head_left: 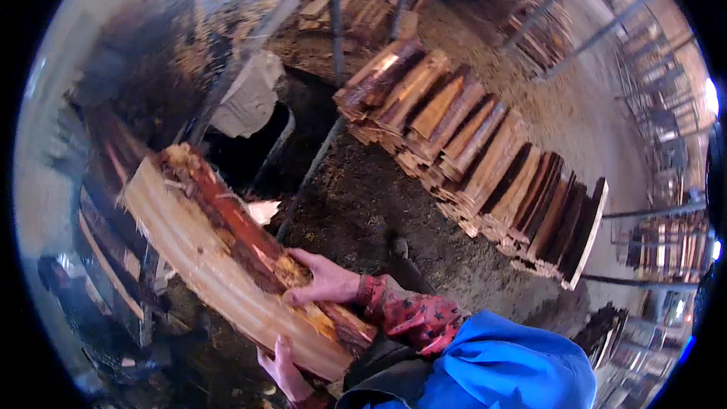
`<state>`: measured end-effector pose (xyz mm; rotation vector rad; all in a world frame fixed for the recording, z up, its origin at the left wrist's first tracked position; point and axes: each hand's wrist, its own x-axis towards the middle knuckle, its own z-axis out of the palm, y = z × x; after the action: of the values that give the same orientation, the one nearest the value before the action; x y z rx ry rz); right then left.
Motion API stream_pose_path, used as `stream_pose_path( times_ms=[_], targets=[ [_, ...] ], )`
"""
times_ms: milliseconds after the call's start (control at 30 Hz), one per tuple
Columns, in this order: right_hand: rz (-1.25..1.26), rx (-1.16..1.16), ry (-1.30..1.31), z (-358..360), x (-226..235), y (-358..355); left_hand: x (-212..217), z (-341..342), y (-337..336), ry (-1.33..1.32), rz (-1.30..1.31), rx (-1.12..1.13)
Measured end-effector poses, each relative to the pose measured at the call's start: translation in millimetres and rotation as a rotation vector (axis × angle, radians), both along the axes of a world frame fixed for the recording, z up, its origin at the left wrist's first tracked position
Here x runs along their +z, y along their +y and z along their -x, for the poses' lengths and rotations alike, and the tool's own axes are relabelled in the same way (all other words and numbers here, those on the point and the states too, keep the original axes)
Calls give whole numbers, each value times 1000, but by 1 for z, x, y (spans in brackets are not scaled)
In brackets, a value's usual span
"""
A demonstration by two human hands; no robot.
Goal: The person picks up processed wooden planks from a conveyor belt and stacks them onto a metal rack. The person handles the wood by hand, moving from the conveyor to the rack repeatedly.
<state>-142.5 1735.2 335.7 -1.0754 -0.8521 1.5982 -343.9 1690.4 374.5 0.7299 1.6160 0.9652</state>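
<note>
A long piece of split wood slants from my body up to the far left. Its broad face is pale and freshly cut, and reddish-brown bark runs along its right side. Whether it is one piece or two lying together, I cannot tell. My right hand grips the bark side near the close end, thumb and fingers pressed on it. Below and to the left, my left hand holds the near lower edge with its thumb up; the other fingers are partly hidden beneath the wood.
A long stack of boards stands to the right on dark, littered ground. Beyond the wood's far end are a pale blocky part and metal bars. Loose boards lean at the left. More wood piles lie farther back, by posts.
</note>
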Motion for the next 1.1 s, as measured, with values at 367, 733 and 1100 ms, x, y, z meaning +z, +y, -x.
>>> stream_pose_path(
  times_ms=[367, 733, 1100],
  targets=[
    [59, -469, -14, -104, 5, -121, 10, -107, -18, -47, 158, -582],
    [-111, -1189, -69, -278, -42, -42, -47, -342, 172, -144, -129, -1258],
    [503, -962, -518, -282, -198, -63, -159, -167, 58, -116, 170, -629]
  ],
)
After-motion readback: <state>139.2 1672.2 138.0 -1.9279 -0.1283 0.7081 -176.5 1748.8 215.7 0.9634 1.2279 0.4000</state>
